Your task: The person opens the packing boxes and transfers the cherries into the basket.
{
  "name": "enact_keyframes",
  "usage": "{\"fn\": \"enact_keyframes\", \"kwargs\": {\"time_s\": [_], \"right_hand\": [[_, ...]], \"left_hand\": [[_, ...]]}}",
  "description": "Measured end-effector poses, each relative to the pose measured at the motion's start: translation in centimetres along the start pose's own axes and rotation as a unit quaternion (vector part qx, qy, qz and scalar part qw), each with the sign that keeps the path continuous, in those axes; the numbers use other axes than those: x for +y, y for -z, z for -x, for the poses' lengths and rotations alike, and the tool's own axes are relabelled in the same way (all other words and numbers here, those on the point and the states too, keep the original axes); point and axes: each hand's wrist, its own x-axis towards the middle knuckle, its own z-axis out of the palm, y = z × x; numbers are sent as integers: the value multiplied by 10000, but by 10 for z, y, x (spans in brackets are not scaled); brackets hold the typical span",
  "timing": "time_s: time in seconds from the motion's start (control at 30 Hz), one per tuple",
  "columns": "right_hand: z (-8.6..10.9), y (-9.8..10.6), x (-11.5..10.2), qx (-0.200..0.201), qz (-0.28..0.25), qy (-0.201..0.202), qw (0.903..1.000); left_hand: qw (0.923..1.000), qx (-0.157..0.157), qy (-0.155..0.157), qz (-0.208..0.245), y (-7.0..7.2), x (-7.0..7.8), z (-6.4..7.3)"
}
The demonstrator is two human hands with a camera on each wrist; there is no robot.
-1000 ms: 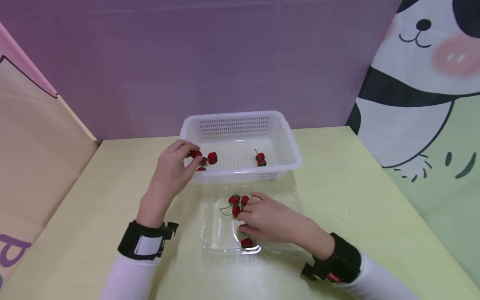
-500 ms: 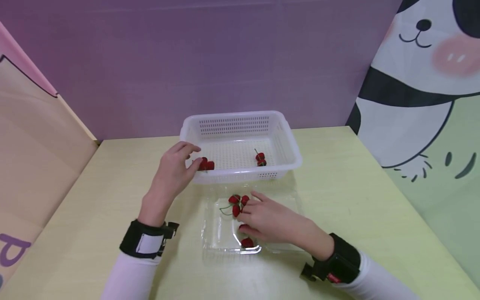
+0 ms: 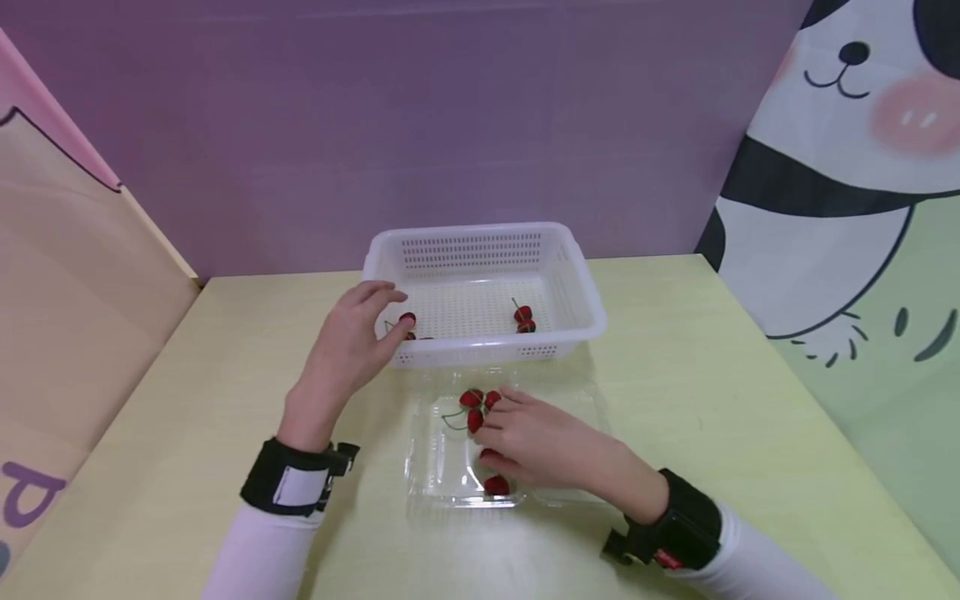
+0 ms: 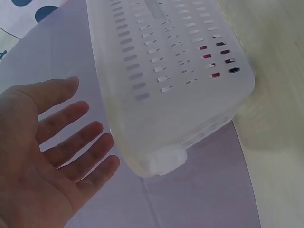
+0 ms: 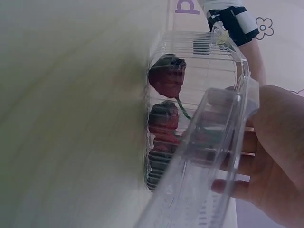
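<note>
My left hand (image 3: 348, 337) is over the left end of a white perforated basket (image 3: 480, 345), its fingers spread and holding nothing, as the left wrist view also shows. Under its thumb some red cherries (image 3: 407, 318) lie in the basket, partly hidden by the thumb and the front wall. Two more cherries (image 3: 524, 320) lie at the basket's right. My right hand (image 3: 542, 440) reaches over a clear plastic box (image 3: 442, 475), fingers loosely extended beside several cherries (image 3: 475, 419); plastic and fingers partly hide the fingertips. One cherry (image 3: 496, 485) lies near the box's front wall.
The basket stands at the back of a pale wooden table (image 3: 675, 350), before a purple backdrop (image 3: 450, 125). To the right of the box lies its clear lid (image 3: 570, 492), partly under my right wrist. A panda print (image 3: 825, 167) covers the right wall.
My left fingers have let go of cherries, which have dropped to the basket's front left and are now mostly hidden behind its wall. My right hand has stayed almost still.
</note>
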Motion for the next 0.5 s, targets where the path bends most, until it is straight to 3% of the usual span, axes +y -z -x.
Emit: {"fn": "enact_keyframes", "kwargs": {"time_s": [0.23,0.5], "right_hand": [[-6,0,-4,138,-265,33,9995],[-9,-2,-6,188,-71,-233,9995]], "left_hand": [[9999,-68,-102,-89,-1,3,-1],[9995,7,-316,-45,-3,4,0]]}}
